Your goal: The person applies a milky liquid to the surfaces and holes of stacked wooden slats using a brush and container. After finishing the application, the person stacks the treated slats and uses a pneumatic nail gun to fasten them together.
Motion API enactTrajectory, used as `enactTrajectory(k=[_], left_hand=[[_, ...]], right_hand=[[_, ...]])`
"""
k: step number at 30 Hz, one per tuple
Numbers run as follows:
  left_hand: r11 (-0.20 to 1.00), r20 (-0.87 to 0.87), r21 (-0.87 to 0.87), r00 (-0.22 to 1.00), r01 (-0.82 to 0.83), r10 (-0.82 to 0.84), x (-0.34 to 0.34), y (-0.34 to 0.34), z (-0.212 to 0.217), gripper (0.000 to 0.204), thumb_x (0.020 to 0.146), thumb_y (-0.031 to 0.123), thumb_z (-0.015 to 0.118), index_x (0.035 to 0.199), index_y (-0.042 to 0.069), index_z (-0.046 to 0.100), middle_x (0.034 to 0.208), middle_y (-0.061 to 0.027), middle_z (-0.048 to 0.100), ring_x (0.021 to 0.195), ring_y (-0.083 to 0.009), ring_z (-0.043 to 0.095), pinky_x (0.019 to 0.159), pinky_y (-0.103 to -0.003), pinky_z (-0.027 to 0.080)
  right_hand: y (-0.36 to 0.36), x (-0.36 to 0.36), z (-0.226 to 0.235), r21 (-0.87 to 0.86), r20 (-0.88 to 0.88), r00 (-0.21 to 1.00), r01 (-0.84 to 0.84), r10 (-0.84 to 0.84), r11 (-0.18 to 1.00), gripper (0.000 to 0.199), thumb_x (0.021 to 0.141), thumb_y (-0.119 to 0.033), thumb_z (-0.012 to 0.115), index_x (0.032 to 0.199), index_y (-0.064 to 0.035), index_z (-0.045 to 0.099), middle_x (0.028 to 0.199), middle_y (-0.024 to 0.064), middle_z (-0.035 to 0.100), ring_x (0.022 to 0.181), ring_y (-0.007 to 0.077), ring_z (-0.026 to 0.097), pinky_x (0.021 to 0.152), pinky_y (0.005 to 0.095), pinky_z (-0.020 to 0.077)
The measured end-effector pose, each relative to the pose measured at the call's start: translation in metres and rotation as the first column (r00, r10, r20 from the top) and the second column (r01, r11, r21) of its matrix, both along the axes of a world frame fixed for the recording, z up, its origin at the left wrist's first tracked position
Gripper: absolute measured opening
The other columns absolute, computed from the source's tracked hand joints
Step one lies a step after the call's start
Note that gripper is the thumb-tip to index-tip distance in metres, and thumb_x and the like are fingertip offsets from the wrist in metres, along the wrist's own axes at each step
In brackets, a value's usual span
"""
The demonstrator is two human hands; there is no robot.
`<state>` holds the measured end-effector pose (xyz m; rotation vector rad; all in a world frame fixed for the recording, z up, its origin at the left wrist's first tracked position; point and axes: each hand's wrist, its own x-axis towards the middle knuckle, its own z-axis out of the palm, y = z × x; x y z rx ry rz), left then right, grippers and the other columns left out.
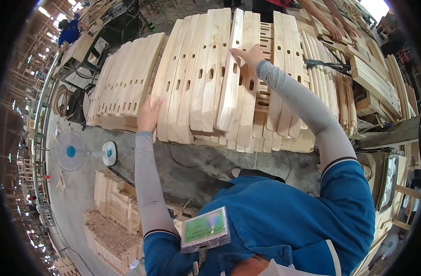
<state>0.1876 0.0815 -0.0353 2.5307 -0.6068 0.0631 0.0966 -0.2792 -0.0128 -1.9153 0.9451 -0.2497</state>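
Note:
Pale wooden boards (179, 83) with slotted holes lie side by side in a stacked row before me. My right hand (251, 56) reaches over the row with its fingers on the upper part of one slotted board (229, 87), which sits tilted and raised above its neighbours. Its thumb and forefinger are at that board's edge. My left hand (148, 114) rests against the left edge of the row, thumb beside the outermost board and fingers stretched upward, gripping nothing.
Another stack of slotted boards (127, 78) stands to the left. Bundled wooden strips (328, 69) lie on the right, near another person's hands (341, 32). A standing fan (70, 151) is at the left, with stacked wooden pieces (111, 234) lower down.

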Motion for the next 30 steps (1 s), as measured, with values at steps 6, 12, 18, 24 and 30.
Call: enactTrajectory(k=[6,12,18,24,30], left_hand=[[0.984,0.055,0.176,0.998,-0.005,-0.004,-0.005,-0.015,0.004,0.050,0.087,0.043,0.044,0.122,0.007,0.046,0.102,-0.0239,0.055,0.098,-0.0366,0.052,0.080,-0.042,0.042],[0.950,-0.168,-0.289,0.970,0.120,-0.174,0.001,-0.004,-0.002,0.050,0.088,0.034,0.047,0.127,0.004,0.040,0.119,-0.0219,0.048,0.113,-0.0289,0.046,0.093,-0.033,0.035],[0.952,-0.251,-0.305,0.966,-0.011,-0.070,-0.002,0.015,-0.022,0.055,0.088,0.034,0.047,0.125,-0.006,0.037,0.122,-0.0221,0.046,0.115,-0.0268,0.044,0.095,-0.031,0.033],[0.904,-0.277,-0.421,0.940,0.068,-0.200,-0.006,-0.012,-0.016,0.059,0.086,0.039,0.048,0.125,-0.004,0.038,0.123,-0.0220,0.046,0.116,-0.0273,0.043,0.096,-0.031,0.032],[0.944,-0.254,-0.331,0.962,0.006,-0.095,-0.038,0.046,-0.018,0.061,0.087,0.038,0.048,0.132,0.003,0.029,0.132,-0.0162,0.037,0.123,-0.0240,0.034,0.102,-0.029,0.023]], right_hand=[[0.020,0.001,0.005,-0.310,-0.220,0.969,-0.179,0.113,0.934,0.077,0.064,-0.046,0.056,0.114,0.0109,0.047,0.138,0.0293,0.012,0.130,0.0411,0.003,0.099,0.0587,0.0090],[0.030,0.004,0.011,-0.347,-0.212,0.977,-0.108,0.034,0.932,0.082,0.065,-0.045,0.057,0.122,0.0108,0.037,0.137,0.0292,0.015,0.131,0.0376,0.005,0.101,0.0568,0.0061],[0.041,0.000,-0.004,-0.502,-0.238,0.971,-0.108,-0.018,0.858,0.082,0.067,-0.043,0.058,0.125,0.0093,0.033,0.136,0.0282,0.020,0.130,0.0369,0.011,0.103,0.0523,0.0075],[0.061,0.027,-0.023,-0.560,0.025,0.995,-0.064,0.094,0.826,0.074,0.082,-0.049,0.038,0.129,0.0076,0.026,0.133,0.0266,0.027,0.128,0.0375,0.018,0.105,0.0448,0.0101],[0.160,0.040,-0.005,-0.351,0.165,0.748,-0.565,0.643,0.747,0.066,0.084,-0.050,0.042,0.125,0.0019,0.037,0.127,0.0272,0.035,0.119,0.0375,0.032,0.099,0.0394,0.0277]])
